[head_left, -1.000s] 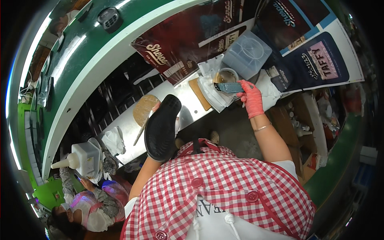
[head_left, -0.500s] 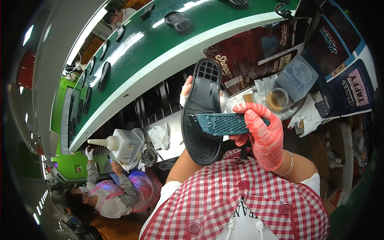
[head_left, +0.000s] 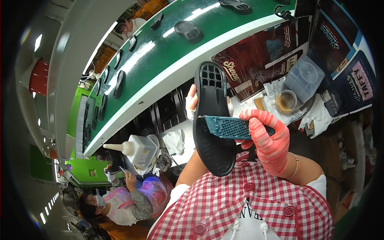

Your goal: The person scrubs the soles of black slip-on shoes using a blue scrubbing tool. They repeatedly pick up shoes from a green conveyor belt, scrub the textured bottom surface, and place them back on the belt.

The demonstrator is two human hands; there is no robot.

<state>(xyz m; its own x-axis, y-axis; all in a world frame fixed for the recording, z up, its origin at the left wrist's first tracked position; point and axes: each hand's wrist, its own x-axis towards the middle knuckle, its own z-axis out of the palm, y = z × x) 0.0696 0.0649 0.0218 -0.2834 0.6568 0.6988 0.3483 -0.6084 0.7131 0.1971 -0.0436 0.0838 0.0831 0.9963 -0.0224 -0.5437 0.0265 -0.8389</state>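
Before the checked apron (head_left: 236,198), black sole (head_left: 214,154) and teal tool (head_left: 229,127)

Right fingers (head_left: 262,119) grip the latticed tool across the ridged sole, which the left fingers (head_left: 191,100) clasp from behind; amber stuff shows in a round cup (head_left: 283,105) touching a clear, boxy tub (head_left: 306,78); the spouted bottle (head_left: 139,151) hides its contents; white lettering marks a glossy dark red sheet (head_left: 256,59).

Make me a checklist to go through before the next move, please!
1. Left hand holding the black sole: ok, fingers show at its edges.
2. Right hand gripping the blue-green tool: ok.
3. Pink glove on the right hand: ok.
4. Tool's free end in front of the sole: ok.
5. Tool pressing on the sole: cannot tell.
6. Enough in the round cup: cannot tell.
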